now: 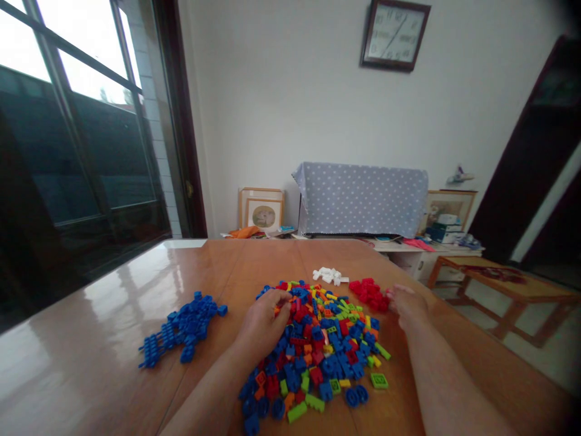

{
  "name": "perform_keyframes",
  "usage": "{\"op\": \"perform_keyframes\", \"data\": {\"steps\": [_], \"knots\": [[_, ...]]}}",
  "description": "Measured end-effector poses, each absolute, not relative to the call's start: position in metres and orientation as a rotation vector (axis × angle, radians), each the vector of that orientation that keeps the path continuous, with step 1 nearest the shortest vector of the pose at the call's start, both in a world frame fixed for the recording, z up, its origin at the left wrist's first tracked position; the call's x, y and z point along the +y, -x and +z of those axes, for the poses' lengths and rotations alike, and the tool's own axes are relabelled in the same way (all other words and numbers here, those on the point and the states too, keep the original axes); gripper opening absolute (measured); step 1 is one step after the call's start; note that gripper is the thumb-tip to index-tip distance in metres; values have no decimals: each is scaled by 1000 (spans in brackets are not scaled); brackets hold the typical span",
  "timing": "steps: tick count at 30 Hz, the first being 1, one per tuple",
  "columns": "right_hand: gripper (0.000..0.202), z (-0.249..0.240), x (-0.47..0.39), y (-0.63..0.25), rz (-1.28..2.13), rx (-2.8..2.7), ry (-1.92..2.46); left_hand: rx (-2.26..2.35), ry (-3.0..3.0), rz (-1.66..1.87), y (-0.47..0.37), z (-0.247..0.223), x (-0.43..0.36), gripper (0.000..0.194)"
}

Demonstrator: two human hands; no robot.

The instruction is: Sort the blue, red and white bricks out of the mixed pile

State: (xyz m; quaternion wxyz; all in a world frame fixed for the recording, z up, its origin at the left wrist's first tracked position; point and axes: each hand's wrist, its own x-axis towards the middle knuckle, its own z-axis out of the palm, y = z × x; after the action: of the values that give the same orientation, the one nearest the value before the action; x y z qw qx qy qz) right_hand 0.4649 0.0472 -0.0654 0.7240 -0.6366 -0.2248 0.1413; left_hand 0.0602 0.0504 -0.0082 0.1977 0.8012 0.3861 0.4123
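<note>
My left hand (pixel 265 321) reaches into the left side of a mixed heap of toy building bricks (pixel 313 342), its fingers and thumb curled in. Bits of orange and red show by its fingertips; what the fingers hold, if anything, I cannot make out. At the right edge of a small pile of red bricks (pixel 368 293), my right hand (pixel 408 306) has its fingertips closed at a red brick (pixel 389 293). Blue, red, orange, yellow and lime pieces make up the heap, with blue wheel-like parts (pixel 356 396) along its near side.
Separate blue pieces (pixel 184 330) lie on the left of the shiny wooden table (pixel 113 357). A few white pieces (pixel 329 275) sit behind the heap. Beyond the table's far edge are a cloth-covered object (pixel 363 200) and a framed picture (pixel 262 212); a low wooden stool (pixel 503 284) stands right.
</note>
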Motion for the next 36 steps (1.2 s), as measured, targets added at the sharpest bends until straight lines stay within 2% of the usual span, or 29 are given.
{"op": "perform_keyframes", "data": {"steps": [4, 9, 12, 15, 19, 22, 26, 36], "knots": [[15, -59, 46, -458, 311, -397, 1457, 1129, -2279, 1107, -59, -13, 53, 21], [21, -40, 44, -426, 340, -557, 1435, 1195, -2345, 1030, -58, -17, 54, 25], [29, -26, 39, -389, 380, -792, 1437, 1234, -2410, 972, -59, -14, 51, 23], [32, -13, 29, -343, 302, -1304, 1518, 1229, -2491, 911, -61, -9, 46, 18], [24, -4, 16, -295, 175, -1843, 1445, 1220, -2569, 830, -64, -7, 39, 20], [20, -3, 11, -279, 144, -2039, 1423, 1205, -2598, 786, -65, -8, 37, 25], [19, -4, 9, -274, 132, -2128, 1409, 1209, -2585, 768, -66, -7, 35, 29], [1, -8, 14, -271, 201, -2083, 1431, 1091, -2453, 753, -72, 7, 21, 32]]}}
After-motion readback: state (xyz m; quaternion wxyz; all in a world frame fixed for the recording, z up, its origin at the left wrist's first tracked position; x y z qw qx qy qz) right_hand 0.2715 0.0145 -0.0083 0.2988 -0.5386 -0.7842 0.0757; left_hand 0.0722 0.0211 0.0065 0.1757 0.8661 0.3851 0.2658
